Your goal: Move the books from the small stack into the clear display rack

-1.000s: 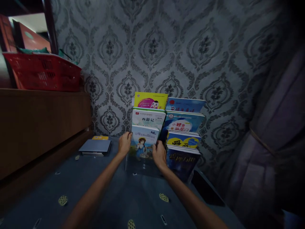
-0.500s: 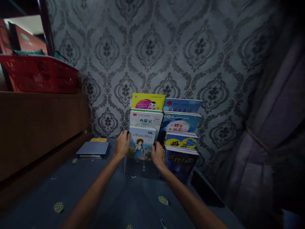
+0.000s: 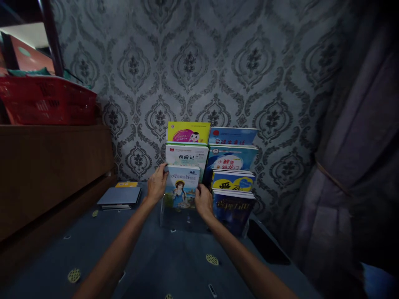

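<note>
A clear tiered book stand (image 3: 174, 220) stands on a blue cloth-covered table against the patterned wall. It holds two columns of children's books. Both my hands grip the front book of the left column, a pale blue book with a girl on its cover (image 3: 181, 189). My left hand (image 3: 157, 186) clasps its left edge near the top. My right hand (image 3: 203, 200) clasps its right edge lower down. Behind it stand a white book (image 3: 186, 155) and a yellow book (image 3: 188, 132). The right column has several blue books (image 3: 232, 182).
A flat grey stack of books (image 3: 119, 196) with a yellow one behind lies at the left on the table. A wooden cabinet (image 3: 50, 166) at the left carries a red basket (image 3: 46, 99). A black object (image 3: 268, 247) lies at the right. A purple curtain (image 3: 352, 166) hangs at the right.
My hands have stayed on the pale blue book's edges. The book sits slightly higher in the stand's front slot, and the view has shifted a little to the right.
</note>
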A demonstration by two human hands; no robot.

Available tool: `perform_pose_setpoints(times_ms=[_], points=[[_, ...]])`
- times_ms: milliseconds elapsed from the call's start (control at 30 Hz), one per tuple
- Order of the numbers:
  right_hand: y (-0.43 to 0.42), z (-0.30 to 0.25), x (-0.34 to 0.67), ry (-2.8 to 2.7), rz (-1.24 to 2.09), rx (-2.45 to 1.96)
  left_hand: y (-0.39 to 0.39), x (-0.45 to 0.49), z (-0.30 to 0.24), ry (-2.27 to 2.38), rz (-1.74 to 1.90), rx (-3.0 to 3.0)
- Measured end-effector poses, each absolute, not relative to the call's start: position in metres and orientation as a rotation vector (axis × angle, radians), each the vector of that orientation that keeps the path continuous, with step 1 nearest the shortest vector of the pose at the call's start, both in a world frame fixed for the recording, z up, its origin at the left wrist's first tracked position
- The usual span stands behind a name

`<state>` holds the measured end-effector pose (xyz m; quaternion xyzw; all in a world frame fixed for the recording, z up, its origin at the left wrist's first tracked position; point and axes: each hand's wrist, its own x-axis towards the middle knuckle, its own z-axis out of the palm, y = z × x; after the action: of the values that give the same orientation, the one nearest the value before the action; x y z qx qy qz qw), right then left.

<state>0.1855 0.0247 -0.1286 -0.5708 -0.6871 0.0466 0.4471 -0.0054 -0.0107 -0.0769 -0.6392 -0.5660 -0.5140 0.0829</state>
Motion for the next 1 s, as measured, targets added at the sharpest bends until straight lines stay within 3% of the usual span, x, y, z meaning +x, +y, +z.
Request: perform_pose_setpoints(times_ms=[267,633,1000], points=[[0.024,-0.128,0.184,-1.693,0.127,-1.419,0.0,-0.01,-0.076,-1.607,-1.629,-1.93],[0.009,-0.13,0.187,-1.713,0.206,-1.35,-0.009,-0.012,-0.065,-1.679,-1.411,-1.943],[-0.021,-0.159,0.209,-1.672,0.183,-0.878,-0.024,-0.007,-0.055,-1.759,-1.179,-1.91]])
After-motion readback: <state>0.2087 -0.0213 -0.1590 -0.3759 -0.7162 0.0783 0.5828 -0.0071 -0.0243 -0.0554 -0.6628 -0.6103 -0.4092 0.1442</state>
